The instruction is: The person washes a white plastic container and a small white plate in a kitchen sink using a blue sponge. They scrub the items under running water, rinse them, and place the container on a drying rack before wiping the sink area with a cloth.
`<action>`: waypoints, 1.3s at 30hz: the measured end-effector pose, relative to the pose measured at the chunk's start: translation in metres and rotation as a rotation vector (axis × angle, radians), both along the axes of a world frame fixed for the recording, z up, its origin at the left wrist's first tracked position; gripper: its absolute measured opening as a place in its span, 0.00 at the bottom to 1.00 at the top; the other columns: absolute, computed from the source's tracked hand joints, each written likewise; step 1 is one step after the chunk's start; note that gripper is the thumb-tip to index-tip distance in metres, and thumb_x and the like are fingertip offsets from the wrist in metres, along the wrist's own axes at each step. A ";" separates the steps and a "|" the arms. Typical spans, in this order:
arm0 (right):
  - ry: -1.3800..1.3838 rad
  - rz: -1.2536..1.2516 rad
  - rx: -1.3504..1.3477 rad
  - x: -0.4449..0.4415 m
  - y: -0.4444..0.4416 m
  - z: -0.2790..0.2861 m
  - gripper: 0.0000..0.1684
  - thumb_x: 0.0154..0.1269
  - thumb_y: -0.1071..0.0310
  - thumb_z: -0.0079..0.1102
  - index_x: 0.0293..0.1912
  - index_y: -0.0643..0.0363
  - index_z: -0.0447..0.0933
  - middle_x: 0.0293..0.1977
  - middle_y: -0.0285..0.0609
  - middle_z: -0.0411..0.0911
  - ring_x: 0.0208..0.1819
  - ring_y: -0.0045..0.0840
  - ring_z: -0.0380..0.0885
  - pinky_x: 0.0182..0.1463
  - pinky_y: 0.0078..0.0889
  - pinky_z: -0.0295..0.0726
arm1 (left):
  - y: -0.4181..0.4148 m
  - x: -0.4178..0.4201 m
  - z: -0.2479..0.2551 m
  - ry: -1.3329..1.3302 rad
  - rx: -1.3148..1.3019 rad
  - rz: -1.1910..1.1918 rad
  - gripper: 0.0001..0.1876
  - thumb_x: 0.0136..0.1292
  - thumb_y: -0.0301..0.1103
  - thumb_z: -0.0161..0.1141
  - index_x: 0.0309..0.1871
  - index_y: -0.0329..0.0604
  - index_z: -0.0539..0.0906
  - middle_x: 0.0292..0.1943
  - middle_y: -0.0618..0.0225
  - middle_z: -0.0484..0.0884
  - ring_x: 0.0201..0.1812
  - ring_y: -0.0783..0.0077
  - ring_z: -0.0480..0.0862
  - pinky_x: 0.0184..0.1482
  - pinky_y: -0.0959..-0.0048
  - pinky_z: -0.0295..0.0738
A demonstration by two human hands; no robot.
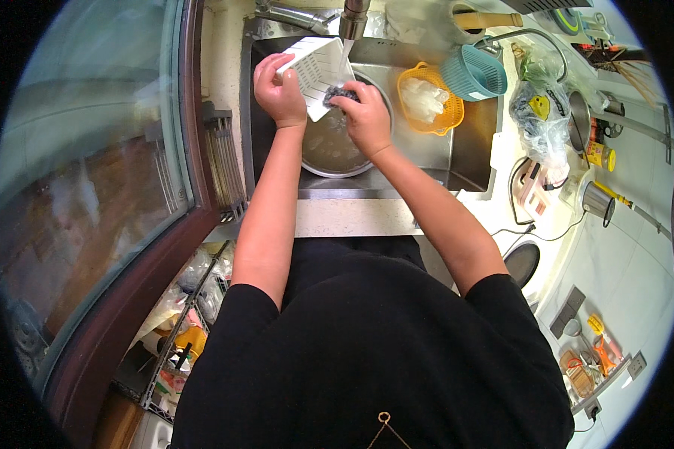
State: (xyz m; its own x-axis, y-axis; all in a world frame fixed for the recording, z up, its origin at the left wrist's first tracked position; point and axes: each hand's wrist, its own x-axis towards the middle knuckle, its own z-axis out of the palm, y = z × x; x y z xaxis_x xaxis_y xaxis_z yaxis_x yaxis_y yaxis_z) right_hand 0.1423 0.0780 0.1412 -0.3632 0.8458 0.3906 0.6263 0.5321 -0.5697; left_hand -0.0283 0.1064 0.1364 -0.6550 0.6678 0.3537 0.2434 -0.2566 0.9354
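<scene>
My left hand (281, 92) grips the left side of a white slotted plastic basket (321, 70), which is tilted over the sink. In my right hand (369, 117) is a dark scouring pad (340, 96), held at the basket's lower right edge. Water runs from the faucet (353, 22) down into the basket beside the pad. Beneath both hands a round metal basin (337, 147) holds cloudy water; the basket and my right hand hide part of its rim.
The stainless steel sink (421, 154) also holds a yellow plastic basket (454, 116) with translucent plastic bags inside. A blue-green basket (474, 73) sits at the sink's right edge. A bagged bundle (539, 118) lies on the right counter. A brown-framed glass window (199, 112) stands at left.
</scene>
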 end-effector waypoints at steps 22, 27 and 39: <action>0.105 0.070 0.087 -0.028 -0.029 0.003 0.10 0.51 0.74 0.64 0.35 0.50 0.84 0.45 0.40 0.79 0.45 0.40 0.76 0.48 0.38 0.78 | -0.002 -0.001 0.005 -0.037 0.063 -0.030 0.16 0.49 0.20 0.52 0.38 0.36 0.88 0.48 0.61 0.78 0.48 0.66 0.80 0.51 0.71 0.76; 0.007 0.021 0.076 -0.014 -0.011 -0.005 0.08 0.51 0.73 0.64 0.34 0.50 0.83 0.46 0.40 0.78 0.47 0.40 0.76 0.48 0.39 0.78 | -0.006 0.001 0.005 -0.005 -0.012 -0.035 0.16 0.49 0.21 0.52 0.38 0.36 0.88 0.50 0.59 0.77 0.51 0.65 0.79 0.53 0.69 0.75; -0.061 -0.242 -0.015 0.041 0.012 -0.020 0.15 0.54 0.77 0.63 0.42 0.50 0.83 0.47 0.43 0.78 0.50 0.42 0.76 0.53 0.41 0.76 | -0.025 -0.010 -0.011 0.043 -0.119 -0.032 0.16 0.54 0.27 0.51 0.42 0.38 0.86 0.63 0.54 0.73 0.58 0.61 0.77 0.57 0.66 0.73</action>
State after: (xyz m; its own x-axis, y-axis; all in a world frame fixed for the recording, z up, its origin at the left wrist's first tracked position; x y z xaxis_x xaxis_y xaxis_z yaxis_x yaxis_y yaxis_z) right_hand 0.1832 0.0904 0.1215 -0.1717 0.9166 0.3612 0.7682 0.3541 -0.5334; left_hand -0.0384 0.0814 0.1253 -0.6184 0.7273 0.2978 0.2776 -0.1523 0.9485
